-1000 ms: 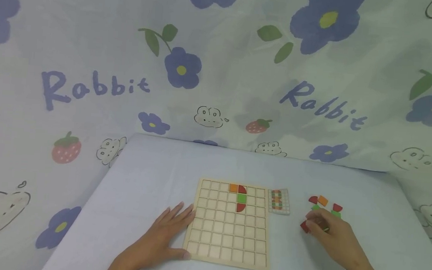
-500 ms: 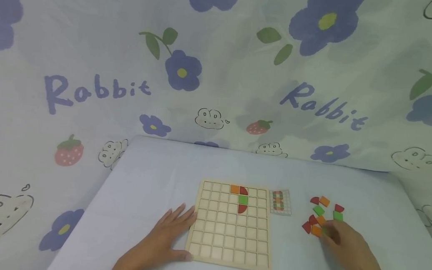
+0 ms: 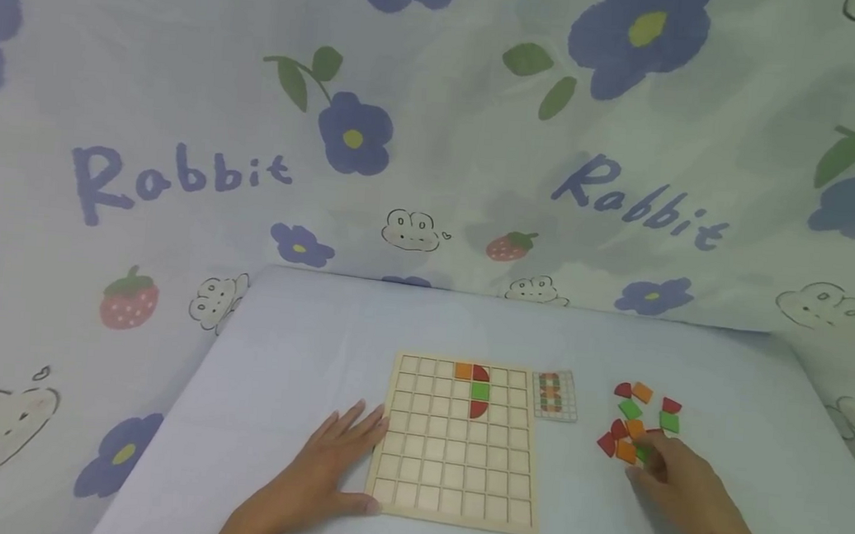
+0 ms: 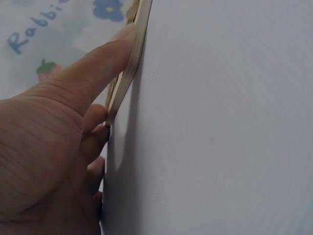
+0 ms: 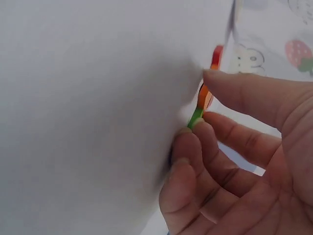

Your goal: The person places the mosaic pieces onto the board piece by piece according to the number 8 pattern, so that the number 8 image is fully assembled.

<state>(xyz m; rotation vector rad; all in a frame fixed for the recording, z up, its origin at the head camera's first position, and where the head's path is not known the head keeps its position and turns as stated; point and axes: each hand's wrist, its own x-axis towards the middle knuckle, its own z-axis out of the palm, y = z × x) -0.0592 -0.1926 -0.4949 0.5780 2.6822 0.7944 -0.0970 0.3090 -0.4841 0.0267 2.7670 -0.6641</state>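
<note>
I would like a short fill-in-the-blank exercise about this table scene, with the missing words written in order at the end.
1. In the head view, the left hand rests against the ____ edge of the wooden grid board.
2. On the board, a green square lies between two ____ quarter-circle tiles.
3. In the head view, the patterned card lies just to the ____ of the board.
4. The right hand is at the loose tiles, whose colours are red, green and ____.

Missing words: left; red; right; orange.
</note>
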